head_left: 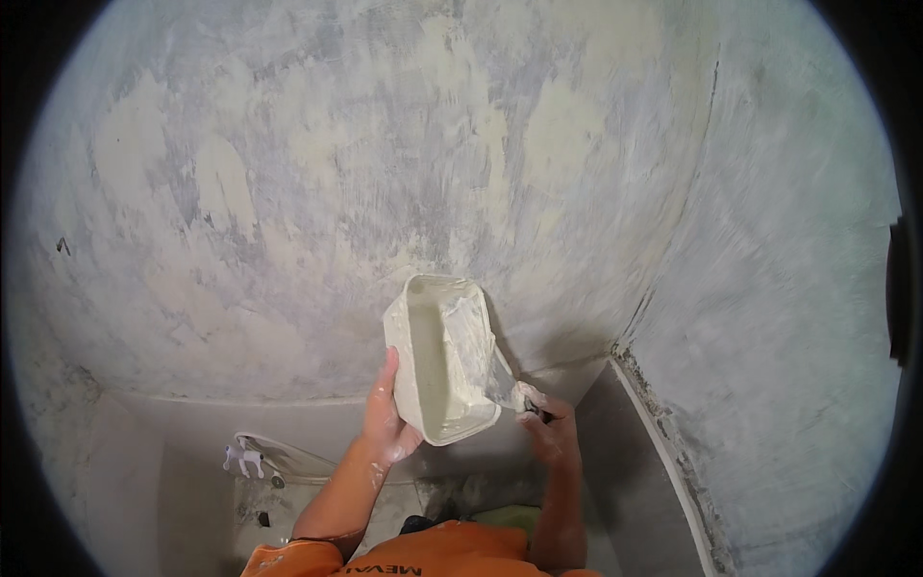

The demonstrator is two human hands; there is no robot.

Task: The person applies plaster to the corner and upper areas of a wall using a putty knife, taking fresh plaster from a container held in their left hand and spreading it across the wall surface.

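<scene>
Left hand: the left hand [386,415] is seen raised in front of the chest, fingers wrapped around the lower left side of a tub [440,358], which is gripped firmly.
Tub: a rectangular, off-white plastic tub is held tilted, its open mouth turned toward the camera; its inside is coated with pale putty [435,370], thickest along the right wall.
Right hand: the right hand [548,428] is clenched around the dark handle of a putty knife [508,387], just beside the tub's lower right corner.
Putty knife: the flat metal blade is laid against the right rim of the tub and is smeared with putty; the handle is mostly hidden by the fingers, so its shape cannot be told for sure.
Skin: both hands and the left forearm are spattered with dried white putty.
Sleeves: orange sleeves [298,556] are seen at the lower edge, where both forearms enter.
Wall: a grey wall [317,173] is spread behind the tub, patched with cream and white skim marks; a second wall [779,317] meets it at a corner on the right.
Floor area: below the hands a pale ledge and floor [192,452] are seen, with a small white fitting [243,459] near the left forearm.
Position: the tub is held between the two hands, well clear of the wall and above the floor.
</scene>
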